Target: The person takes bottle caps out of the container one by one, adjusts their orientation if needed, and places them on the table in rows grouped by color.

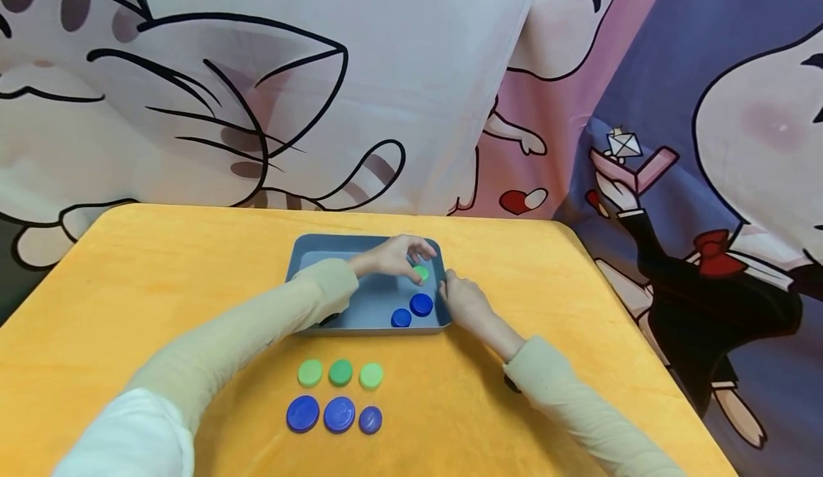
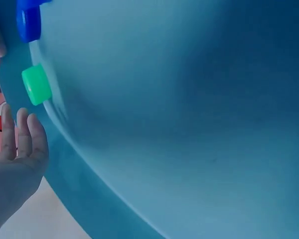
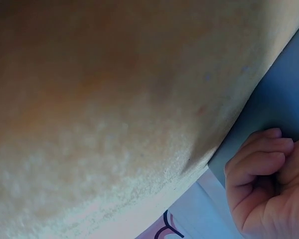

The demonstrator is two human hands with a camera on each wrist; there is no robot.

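A grey-blue tray (image 1: 379,304) lies on the table with two blue bottle caps (image 1: 421,305) and a light green bottle cap (image 1: 421,273) inside, near its right end. Over the tray, my left hand (image 1: 393,256) reaches with fingers apart, close to the green cap. In the left wrist view the fingers (image 2: 24,133) are extended and a gap separates them from the green cap (image 2: 37,84). My right hand (image 1: 468,301) grips the tray's right rim. The right wrist view shows its fingers (image 3: 259,154) curled at the tray's side (image 3: 284,94).
In front of the tray, three green caps (image 1: 341,373) form a row on the yellow table (image 1: 193,277). Below them lies a row of three blue caps (image 1: 339,414). A cartoon-printed curtain (image 1: 411,91) hangs behind the table and along its right side.
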